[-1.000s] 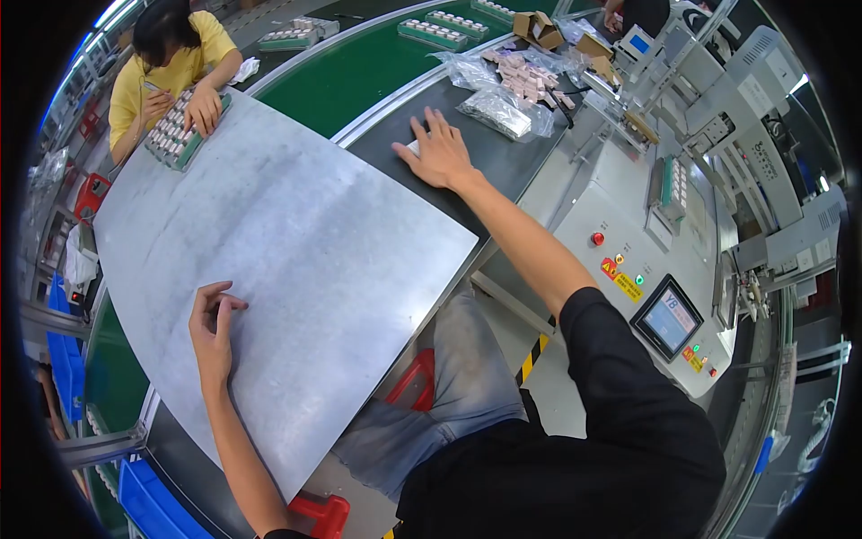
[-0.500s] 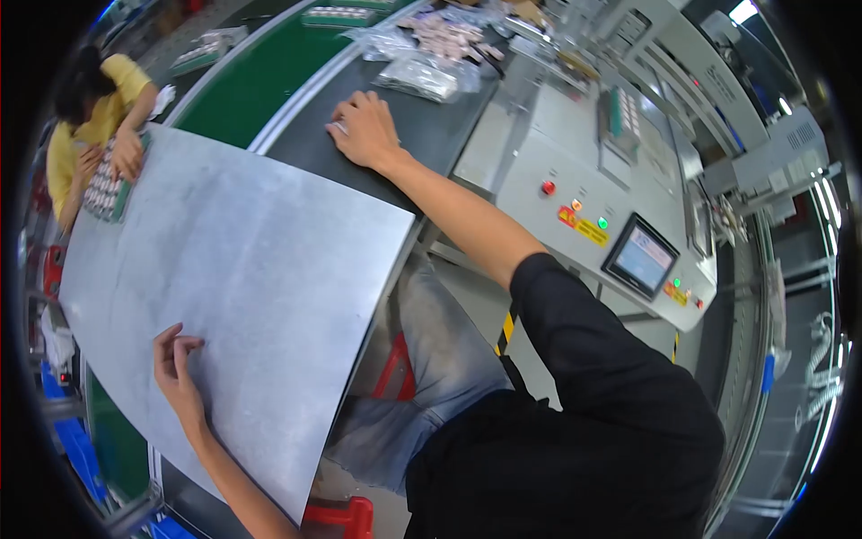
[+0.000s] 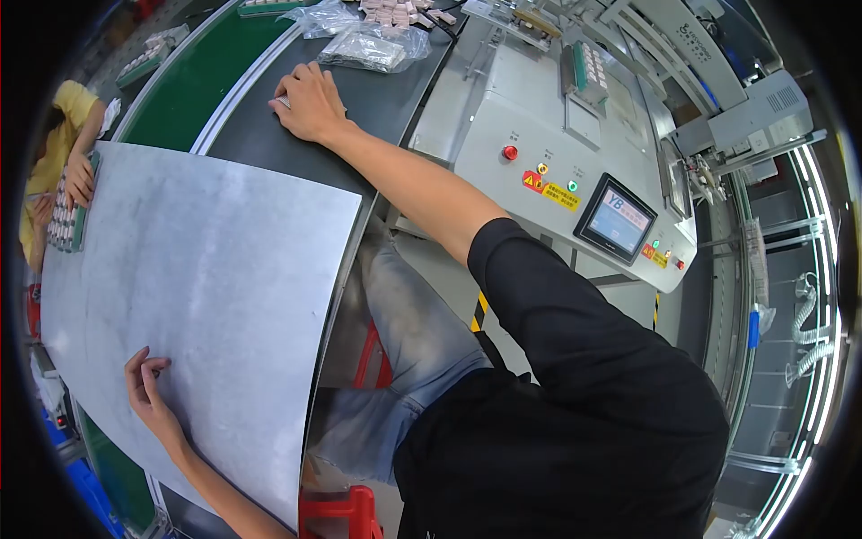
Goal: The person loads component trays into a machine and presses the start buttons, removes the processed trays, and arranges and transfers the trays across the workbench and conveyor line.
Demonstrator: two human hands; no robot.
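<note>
Left hand, loosely curled with a narrow gap, over the bench; right hand bent over a pale object, its grip impossible to tell.

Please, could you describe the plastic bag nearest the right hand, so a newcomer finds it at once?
Find the dark worktop between the green conveyor and the grey machine. Beyond the right hand lies the clear plastic bag. Unlike the crumpled bag beside it, it shows flat, silvery contents.
</note>
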